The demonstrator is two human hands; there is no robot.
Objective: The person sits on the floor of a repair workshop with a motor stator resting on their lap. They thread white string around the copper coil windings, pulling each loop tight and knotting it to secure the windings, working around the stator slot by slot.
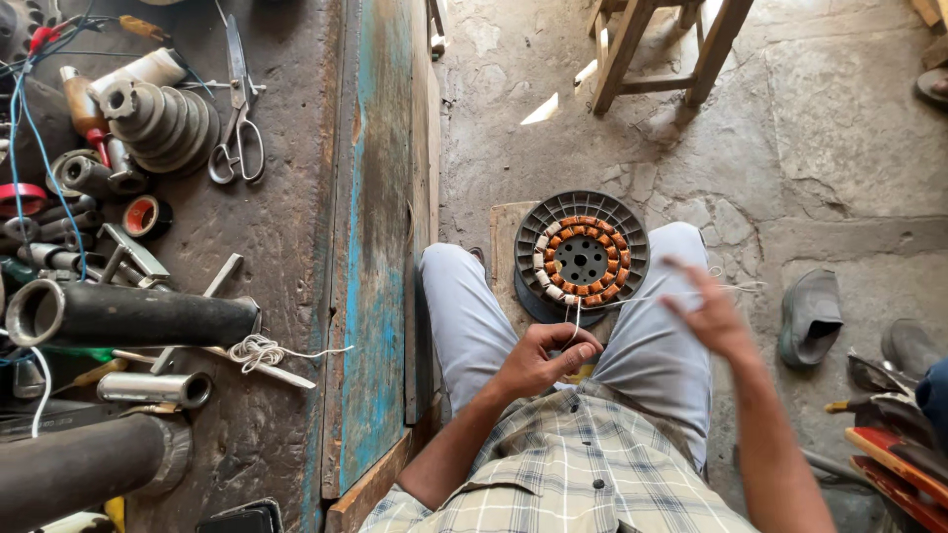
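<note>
A copper-wound stator (582,261) rests between the knees; the left hand (541,357), fingers pinched on white cord (576,322) just below it, pulls taut. The right hand (713,314), blurred, seemingly with fingers apart, draws the cord's other run beside the stator; roughly a third of the coils look bound in white, the rest bare.

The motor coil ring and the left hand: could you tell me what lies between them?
In the head view, a thin white string runs from the motor coil ring down into the left hand.

Cracked stone floor (839,148), grey shoe (810,314), wooden stool (657,49)
</note>
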